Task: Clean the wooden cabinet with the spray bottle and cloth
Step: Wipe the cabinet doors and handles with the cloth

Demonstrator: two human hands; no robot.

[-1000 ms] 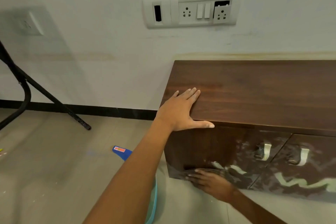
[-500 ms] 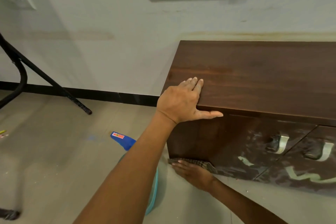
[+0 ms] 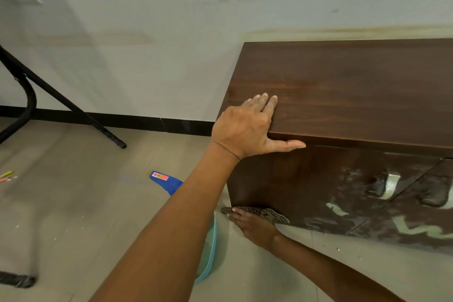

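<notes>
left hand [image 3: 247,127]: fingers together, flat on wooden cabinet [image 3: 355,86] top corner | right hand [image 3: 250,224]: straight fingers press checked cloth [image 3: 266,212] at cabinet front's bottom-left | progress: left part looks wiped, streaks left near handles [image 3: 391,185]

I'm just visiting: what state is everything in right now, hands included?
Left hand, open, flat on the cabinet top's corner.
Right hand, open, pressing the cloth against the cabinet's bottom front edge.
Cloth, pinned between hand and cabinet.
Cabinet doors, shut, smeared with pale streaks.
</notes>
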